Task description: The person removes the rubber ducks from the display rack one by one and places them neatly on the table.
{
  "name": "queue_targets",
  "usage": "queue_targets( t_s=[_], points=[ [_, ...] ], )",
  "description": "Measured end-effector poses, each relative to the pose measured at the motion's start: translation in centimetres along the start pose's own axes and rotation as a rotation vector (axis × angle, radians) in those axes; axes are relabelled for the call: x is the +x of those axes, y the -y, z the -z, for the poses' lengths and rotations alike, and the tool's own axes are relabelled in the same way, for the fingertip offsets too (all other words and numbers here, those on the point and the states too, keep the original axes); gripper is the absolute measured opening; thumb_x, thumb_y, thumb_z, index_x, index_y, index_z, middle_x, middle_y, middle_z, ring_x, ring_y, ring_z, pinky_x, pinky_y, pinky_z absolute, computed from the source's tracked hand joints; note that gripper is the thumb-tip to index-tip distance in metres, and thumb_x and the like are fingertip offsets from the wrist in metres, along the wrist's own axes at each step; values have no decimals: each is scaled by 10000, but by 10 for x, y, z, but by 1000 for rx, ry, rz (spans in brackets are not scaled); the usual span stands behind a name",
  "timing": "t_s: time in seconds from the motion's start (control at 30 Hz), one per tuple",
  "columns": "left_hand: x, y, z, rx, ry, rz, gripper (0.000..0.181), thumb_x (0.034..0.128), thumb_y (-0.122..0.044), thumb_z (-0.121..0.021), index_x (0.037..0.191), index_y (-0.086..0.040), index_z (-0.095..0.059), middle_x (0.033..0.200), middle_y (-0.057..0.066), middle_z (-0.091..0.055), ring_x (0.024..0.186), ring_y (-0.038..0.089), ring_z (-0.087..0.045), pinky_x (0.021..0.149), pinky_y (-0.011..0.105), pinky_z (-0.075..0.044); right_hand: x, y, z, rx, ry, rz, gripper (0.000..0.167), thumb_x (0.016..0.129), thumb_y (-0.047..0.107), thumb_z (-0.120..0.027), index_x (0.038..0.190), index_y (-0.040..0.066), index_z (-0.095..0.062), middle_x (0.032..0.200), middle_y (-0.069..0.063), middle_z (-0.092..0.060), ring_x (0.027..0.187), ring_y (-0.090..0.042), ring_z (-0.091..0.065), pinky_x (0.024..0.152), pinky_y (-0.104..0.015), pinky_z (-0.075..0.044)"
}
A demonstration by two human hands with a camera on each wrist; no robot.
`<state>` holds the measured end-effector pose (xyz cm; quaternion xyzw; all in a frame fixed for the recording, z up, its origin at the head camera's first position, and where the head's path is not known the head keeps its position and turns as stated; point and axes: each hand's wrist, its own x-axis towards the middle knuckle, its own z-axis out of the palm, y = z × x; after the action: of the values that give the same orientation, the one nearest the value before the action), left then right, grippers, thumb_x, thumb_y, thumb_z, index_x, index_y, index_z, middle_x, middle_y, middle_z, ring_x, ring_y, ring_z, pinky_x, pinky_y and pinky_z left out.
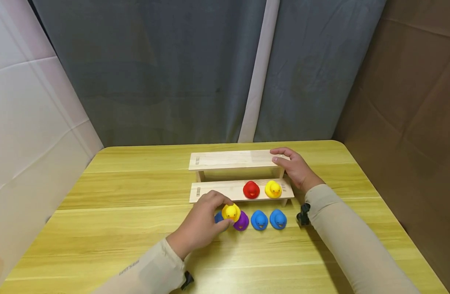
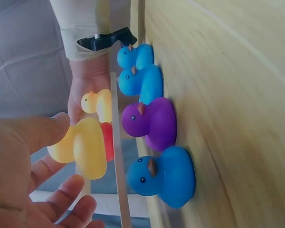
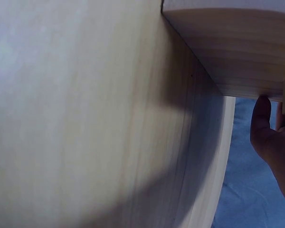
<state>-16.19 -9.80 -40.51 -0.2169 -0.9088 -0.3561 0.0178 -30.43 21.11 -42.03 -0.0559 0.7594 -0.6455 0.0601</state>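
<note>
My left hand (image 1: 204, 220) pinches a yellow rubber duck (image 1: 231, 212) between thumb and fingers, lifted just in front of the lower step of a two-tier wooden shelf (image 1: 217, 191). On that step sit a red duck (image 1: 251, 190) and a second yellow duck (image 1: 273, 189), side by side near its right end. My right hand (image 1: 296, 167) grips the right end of the upper tier (image 1: 232, 160). Below the held duck, a purple duck (image 2: 159, 123) and a blue duck (image 2: 171, 175) stand on the table, both partly hidden in the head view.
Two more blue ducks (image 1: 259, 220) (image 1: 278, 219) continue the row on the wooden table (image 1: 129, 228), right of the purple one. A grey curtain (image 1: 155, 81) hangs behind the table, with a white panel (image 1: 34, 102) at left and a brown one (image 1: 404, 102) at right.
</note>
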Motion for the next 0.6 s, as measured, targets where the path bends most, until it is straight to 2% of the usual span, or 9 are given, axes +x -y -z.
queue_targets(
  t_s=[0.37,0.6],
  points=[
    [-10,1,-2,21,19,-18,312,841,-148,-893,1101,-166,-721,1129,-28,-641,1100,194,-586,959,439,-521,1,-1,1,-5,2,2,441,1071,219,-594,1462,23,-537,1619,-154,-402,1445,-388,-428,1273,-549,-281],
    [-15,1,-2,2,52,-31,301,837,-139,-896,1081,-162,-721,1134,-13,-636,1083,247,-598,923,414,-518,0,-1,2,-12,5,-5,441,1074,226,-591,1465,31,-536,1620,-156,-399,1449,-397,-426,1272,-557,-280]
  ],
)
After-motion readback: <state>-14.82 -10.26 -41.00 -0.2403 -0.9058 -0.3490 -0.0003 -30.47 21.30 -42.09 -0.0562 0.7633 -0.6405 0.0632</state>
